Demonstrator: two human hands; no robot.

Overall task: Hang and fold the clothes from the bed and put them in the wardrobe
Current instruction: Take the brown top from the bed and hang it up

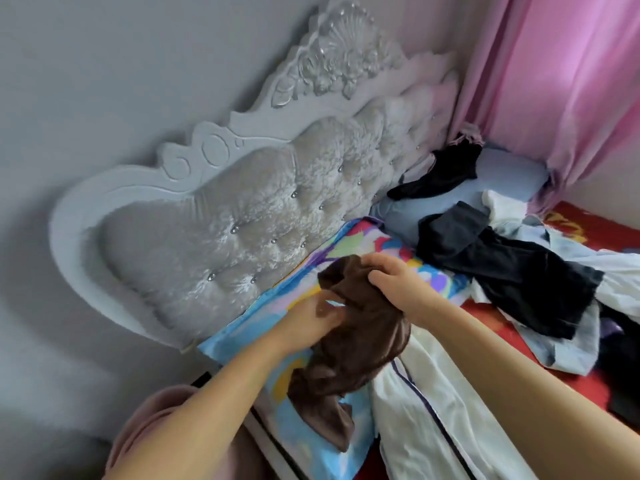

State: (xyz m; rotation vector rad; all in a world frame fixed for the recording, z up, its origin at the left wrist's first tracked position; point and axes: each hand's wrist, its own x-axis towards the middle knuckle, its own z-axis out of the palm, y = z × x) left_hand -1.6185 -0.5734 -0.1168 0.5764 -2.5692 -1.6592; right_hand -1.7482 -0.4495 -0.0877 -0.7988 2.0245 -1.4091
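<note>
Both forearms reach over the colourful pillow [349, 244]. Left hand [311, 323] and right hand [391, 275] each pinch the brown garment [360, 344] with curled fingers, holding it bunched just above the pillow. Dark clothes [502, 268] lie heaped right of the pillow.

Bed is crowded; the headboard [242, 209] closes the far side, the pink curtain [568, 98] closes the right corner; a colourful pillow [377, 244] lies just under the headboard; black clothes [512, 271] and white clothes [433, 393] fill the middle & right; small bare patch of red sheet [485, 317] between them.
</note>
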